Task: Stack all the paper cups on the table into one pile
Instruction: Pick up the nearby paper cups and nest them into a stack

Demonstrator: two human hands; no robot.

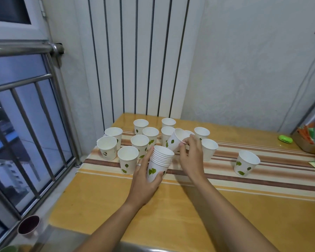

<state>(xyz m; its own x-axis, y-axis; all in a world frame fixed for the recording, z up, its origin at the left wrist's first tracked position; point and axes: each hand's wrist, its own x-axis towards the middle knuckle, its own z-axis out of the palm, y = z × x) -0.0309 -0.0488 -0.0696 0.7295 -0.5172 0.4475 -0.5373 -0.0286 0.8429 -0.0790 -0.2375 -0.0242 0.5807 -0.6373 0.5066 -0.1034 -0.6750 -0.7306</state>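
Gripping stack (159, 161) left hand (144, 176), right hand (191, 155) tilting cup (176, 140)

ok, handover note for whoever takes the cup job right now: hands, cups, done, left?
Left hand: grips the stack of nested cups, tilted, at the front of the group.
Right hand: pinches the rim of a tilted cup just behind the stack, not yet nested.
Done: several cups nested in the stack.
Left: about a dozen loose cups stand upright on the table, most behind the stack, plus the lone cup far right.
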